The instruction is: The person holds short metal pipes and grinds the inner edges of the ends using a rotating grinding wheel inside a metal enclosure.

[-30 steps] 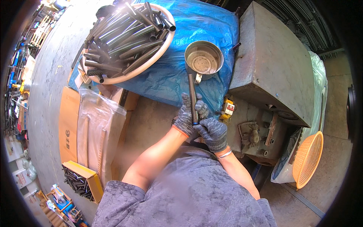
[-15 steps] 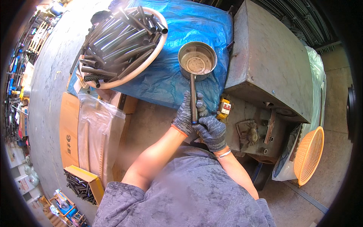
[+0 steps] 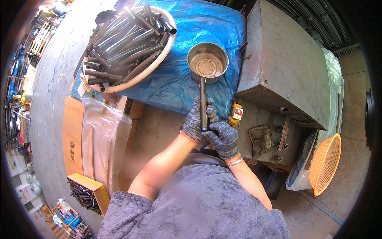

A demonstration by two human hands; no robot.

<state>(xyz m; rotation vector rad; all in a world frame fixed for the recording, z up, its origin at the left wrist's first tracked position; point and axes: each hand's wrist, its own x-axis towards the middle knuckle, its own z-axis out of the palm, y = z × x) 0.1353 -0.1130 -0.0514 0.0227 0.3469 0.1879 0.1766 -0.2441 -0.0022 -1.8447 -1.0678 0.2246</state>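
A slim black tube (image 3: 203,105) with a blue mark at its near end points away from me. My left hand (image 3: 193,119), in a grey knit glove with an orange cuff, is closed around it. At the tube's near end, my right hand (image 3: 223,137), gloved in grey too, has its fingers curled against it. Beyond the hands a round metal pot (image 3: 207,63) stands on a blue plastic sheet (image 3: 179,93). The tube's far end overlaps the pot's near side; whether the two are joined I cannot tell. The pot's inside looks stained.
A pale round tub (image 3: 153,71) heaped with black tubes stands at far left. To the right is a large grey metal box (image 3: 292,67), with a yellow switch unit (image 3: 236,113) by its corner. An orange mesh basket (image 3: 326,163) leans at right; a carton of short black pieces (image 3: 83,195) sits lower left.
The sheen along the tube differs slightly, as if it has turned a little. Both hands and the pot stay in nearly the same place.
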